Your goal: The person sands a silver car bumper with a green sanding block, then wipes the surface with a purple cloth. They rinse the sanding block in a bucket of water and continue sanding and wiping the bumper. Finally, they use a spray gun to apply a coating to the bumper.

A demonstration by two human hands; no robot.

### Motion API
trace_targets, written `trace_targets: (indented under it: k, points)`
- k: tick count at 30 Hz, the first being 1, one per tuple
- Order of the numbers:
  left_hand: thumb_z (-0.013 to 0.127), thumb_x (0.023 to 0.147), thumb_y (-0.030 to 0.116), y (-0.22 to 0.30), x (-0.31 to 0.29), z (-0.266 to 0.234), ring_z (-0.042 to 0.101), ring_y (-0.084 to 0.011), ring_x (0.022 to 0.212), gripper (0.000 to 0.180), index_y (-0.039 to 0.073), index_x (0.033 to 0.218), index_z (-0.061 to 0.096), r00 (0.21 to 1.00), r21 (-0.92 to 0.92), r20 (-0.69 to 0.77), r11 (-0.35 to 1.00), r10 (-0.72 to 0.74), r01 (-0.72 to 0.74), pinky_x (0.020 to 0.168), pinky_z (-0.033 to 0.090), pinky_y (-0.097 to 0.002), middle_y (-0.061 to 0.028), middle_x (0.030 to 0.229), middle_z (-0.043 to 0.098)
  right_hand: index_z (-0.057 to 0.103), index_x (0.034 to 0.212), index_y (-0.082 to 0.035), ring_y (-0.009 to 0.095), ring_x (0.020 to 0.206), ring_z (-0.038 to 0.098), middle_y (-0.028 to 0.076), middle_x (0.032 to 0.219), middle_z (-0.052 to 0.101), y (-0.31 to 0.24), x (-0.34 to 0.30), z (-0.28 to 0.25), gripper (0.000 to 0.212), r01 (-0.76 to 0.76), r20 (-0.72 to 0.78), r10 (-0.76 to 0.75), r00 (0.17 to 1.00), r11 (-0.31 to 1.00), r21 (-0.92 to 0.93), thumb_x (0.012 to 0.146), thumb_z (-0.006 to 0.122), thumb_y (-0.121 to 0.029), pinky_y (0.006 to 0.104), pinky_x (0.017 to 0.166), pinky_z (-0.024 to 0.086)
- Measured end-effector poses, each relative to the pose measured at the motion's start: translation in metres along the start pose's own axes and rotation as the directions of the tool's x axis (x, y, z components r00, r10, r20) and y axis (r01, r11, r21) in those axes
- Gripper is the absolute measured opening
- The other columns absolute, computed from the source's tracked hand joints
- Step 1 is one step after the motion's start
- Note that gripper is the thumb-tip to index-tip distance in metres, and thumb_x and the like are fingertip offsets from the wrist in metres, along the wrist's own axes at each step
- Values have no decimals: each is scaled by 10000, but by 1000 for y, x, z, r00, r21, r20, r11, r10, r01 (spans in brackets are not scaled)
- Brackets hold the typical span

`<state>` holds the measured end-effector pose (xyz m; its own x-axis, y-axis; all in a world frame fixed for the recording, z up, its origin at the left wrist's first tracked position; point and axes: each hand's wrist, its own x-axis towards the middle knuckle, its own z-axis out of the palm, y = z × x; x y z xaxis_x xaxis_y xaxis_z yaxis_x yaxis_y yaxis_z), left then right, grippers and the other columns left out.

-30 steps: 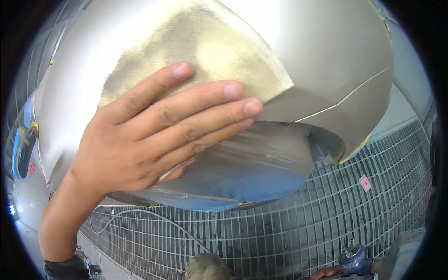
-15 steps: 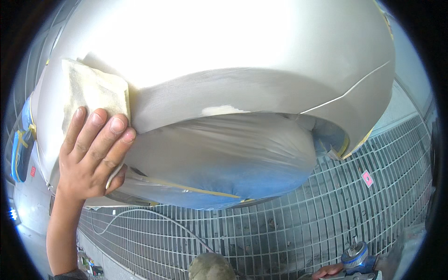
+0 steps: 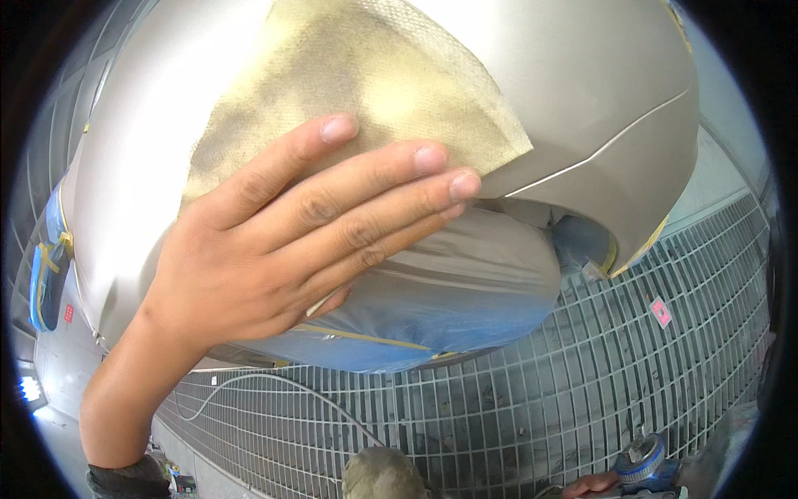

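A yellow, gauzy tack cloth point(image 3: 332, 75) with grey smudges lies over the curved, light-coloured car body panel point(image 3: 594, 91), above the wheel arch. My left hand point(image 3: 291, 224) is flat over its lower part, fingers stretched out. A bit of cloth edge shows by the thumb, so the hand holds it. At the bottom right, my right hand point(image 3: 592, 485) shows only in part, beside a spray gun point(image 3: 644, 466) with a blue-ringed cup. Its fingers appear wrapped round the gun, though most of the grip is out of the picture.
Blue masking film point(image 3: 499, 287) with yellow tape covers the wheel opening. A grey hose point(image 3: 291, 382) runs over the floor grating point(image 3: 532, 391). A pink card point(image 3: 660, 312) lies on the grating. A rounded olive thing point(image 3: 381, 474) sits at the bottom edge. A blue-wrapped mirror point(image 3: 41, 283) sticks out left.
My left hand has swept the cloth rightward and now looks larger, covering the pale patch on the arch edge. My right hand and the spray gun have shifted slightly.
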<state>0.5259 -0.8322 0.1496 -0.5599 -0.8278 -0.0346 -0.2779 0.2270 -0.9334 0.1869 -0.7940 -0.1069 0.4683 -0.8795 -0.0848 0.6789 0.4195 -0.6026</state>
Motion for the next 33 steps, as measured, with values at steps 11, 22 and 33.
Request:
trace_targets:
  k: [11,22,33]
  points:
    - [193,1061,361,-13,-20,-10,394,-165,1430,502,314,1427,534,996,58,91,998,3,-9,1248,260,-426,106,1504,478,529,1277,-62,128,620,546,71,1121,591,3,-1,-4,921,2,8,-2,1000,1000,12,742,617,-807,276,568,443]
    - [272,1019,528,15,77,2,264,-219,1500,686,94,1547,332,993,-196,1,973,-121,119,1257,144,-417,-75,1601,338,529,1278,-63,130,613,542,71,1107,592,-6,-3,-2,936,11,45,-12,999,1000,26,737,602,-824,275,564,441]
    - [371,1009,413,34,162,4,271,-225,1498,662,33,1547,303,922,-333,-88,884,-377,329,1250,135,-402,-120,1596,342,528,1279,-64,132,605,538,71,1093,593,-23,-11,-5,952,25,97,-26,995,1000,11,731,588,-841,274,560,439]
